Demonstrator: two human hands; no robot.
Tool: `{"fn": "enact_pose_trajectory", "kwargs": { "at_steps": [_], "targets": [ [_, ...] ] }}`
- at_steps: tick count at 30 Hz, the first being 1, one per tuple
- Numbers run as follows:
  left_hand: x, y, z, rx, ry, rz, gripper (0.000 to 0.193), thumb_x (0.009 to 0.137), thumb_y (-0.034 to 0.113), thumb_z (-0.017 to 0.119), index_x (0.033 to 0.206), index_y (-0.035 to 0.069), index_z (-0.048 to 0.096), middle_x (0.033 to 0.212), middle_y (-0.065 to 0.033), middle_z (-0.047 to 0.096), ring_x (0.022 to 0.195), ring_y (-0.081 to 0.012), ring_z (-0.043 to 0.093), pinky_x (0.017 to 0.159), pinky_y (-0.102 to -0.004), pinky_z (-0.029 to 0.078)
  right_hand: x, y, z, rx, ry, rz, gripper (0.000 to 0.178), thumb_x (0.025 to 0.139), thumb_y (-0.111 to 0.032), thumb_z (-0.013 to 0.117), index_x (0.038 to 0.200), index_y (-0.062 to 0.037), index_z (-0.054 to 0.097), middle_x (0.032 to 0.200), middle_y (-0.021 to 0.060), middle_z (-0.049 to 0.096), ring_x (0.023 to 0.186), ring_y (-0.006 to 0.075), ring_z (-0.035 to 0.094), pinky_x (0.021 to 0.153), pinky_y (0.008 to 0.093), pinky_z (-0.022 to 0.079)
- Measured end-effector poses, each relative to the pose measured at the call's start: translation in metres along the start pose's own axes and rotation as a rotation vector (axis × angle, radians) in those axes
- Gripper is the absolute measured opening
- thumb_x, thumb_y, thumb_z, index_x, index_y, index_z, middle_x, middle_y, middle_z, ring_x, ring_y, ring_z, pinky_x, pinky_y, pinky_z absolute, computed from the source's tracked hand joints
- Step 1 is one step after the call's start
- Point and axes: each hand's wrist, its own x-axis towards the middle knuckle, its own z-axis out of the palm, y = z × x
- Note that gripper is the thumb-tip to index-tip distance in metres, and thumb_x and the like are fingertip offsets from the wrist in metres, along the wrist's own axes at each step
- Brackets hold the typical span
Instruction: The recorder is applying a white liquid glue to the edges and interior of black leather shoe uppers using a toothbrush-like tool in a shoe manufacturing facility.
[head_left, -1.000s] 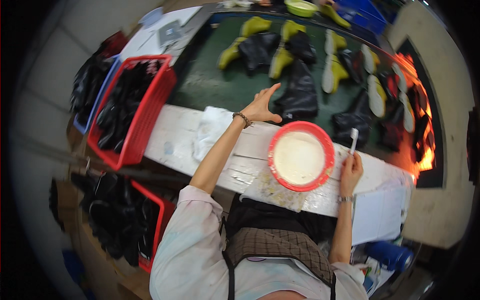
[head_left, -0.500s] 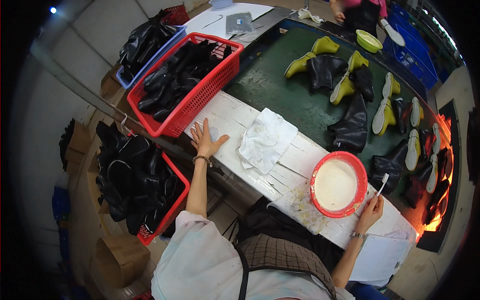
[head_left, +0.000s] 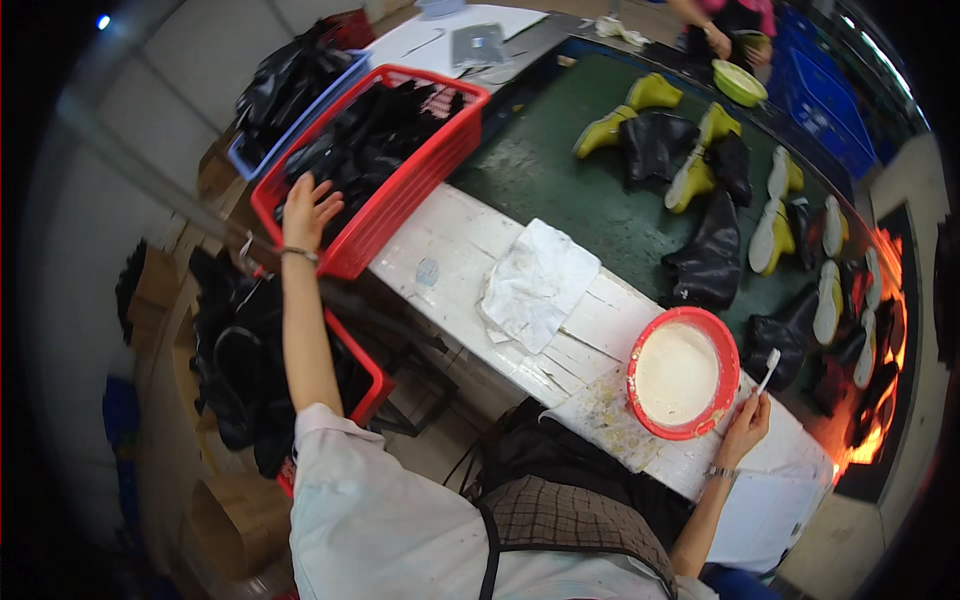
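My left hand (head_left: 308, 214) reaches over the near edge of a red plastic basket (head_left: 420, 165), its fingers apart and nothing seen in them. Black leather-like boot uppers (head_left: 365, 145) fill the basket, right beside the fingertips. In my right hand (head_left: 747, 428) a white toothbrush (head_left: 770, 368) is gripped by its handle, bristle end up. That hand is at the right side of a red bowl (head_left: 679, 371) of cream-coloured paste, on the white wooden bench (head_left: 425, 235). A folded white cloth (head_left: 540, 285) lies between the basket and the bowl.
Beyond the bench, a green conveyor belt (head_left: 560, 150) carries black uppers and yellow-green soles (head_left: 690, 180) toward an orange glow at right. A co-worker's hands (head_left: 718, 42) are near a green bowl (head_left: 740, 85). Another basket of black uppers (head_left: 235, 360) stands low at left.
My left hand has lifted off the bench and moved left and up to the red basket. My right hand keeps the toothbrush by the bowl. The co-worker's hands have shifted.
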Motion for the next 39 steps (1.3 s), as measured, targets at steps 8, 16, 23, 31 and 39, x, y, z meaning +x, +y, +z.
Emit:
{"fn": "enact_pose_trajectory", "kwargs": {
  "at_steps": [8,16,23,31,39],
  "targets": [
    [0.234,-0.026,-0.138,1.538,-0.217,0.022,0.055,0.109,0.036,0.036,0.158,0.01,0.037,0.16,-0.0032,0.045,0.147,-0.021,0.039,0.124,-0.0404,0.03,0.003,-0.011,0.023,0.024,-0.062,0.025,0.02,0.105,-0.018,0.059,0.114,-0.0028,0.069,0.074,-0.0064,0.054,0.064,0.0017,0.044,0.055,0.0191,0.033],
    [0.172,-0.018,-0.111,0.346,0.568,-0.424,0.071,0.079,0.067,0.071,0.128,0.017,0.058,0.117,-0.0072,0.066,0.093,-0.0248,0.067,0.062,-0.0352,0.057,-0.004,-0.034,0.024,0.005,-0.032,0.032,0.019,0.104,-0.016,0.062,0.113,-0.0012,0.069,0.076,-0.0038,0.061,0.066,0.0033,0.052,0.058,0.0197,0.042],
    [0.135,0.008,-0.112,0.11,0.793,-0.099,0.061,0.08,0.059,0.074,0.122,0.015,0.064,0.109,-0.0113,0.073,0.088,-0.022,0.069,0.059,-0.034,0.055,-0.001,-0.027,0.029,0.045,-0.054,0.008,0.02,0.104,-0.017,0.06,0.114,-0.0015,0.069,0.077,-0.005,0.059,0.066,0.0025,0.049,0.056,0.0189,0.038],
    [-0.008,0.106,0.033,0.841,0.31,1.427,0.012,0.099,0.015,0.069,0.101,0.013,0.081,0.1,0.0015,0.08,0.091,-0.0173,0.071,0.097,-0.0362,0.052,0.0,-0.024,0.018,0.071,-0.018,0.08,0.018,0.102,-0.014,0.064,0.113,-0.0002,0.069,0.076,-0.0023,0.063,0.065,0.0039,0.055,0.057,0.0201,0.044],
    [-0.197,0.062,0.125,-0.11,-0.814,0.599,0.023,0.104,0.021,0.064,0.093,0.016,0.044,0.143,-0.0235,0.053,0.1,-0.0233,0.067,0.089,-0.0333,0.058,0.056,-0.066,0.053,0.124,-0.247,-0.163,0.021,0.098,-0.018,0.071,0.113,-0.0032,0.071,0.082,-0.004,0.064,0.073,0.0019,0.053,0.063,0.0187,0.041]
  ]
}}
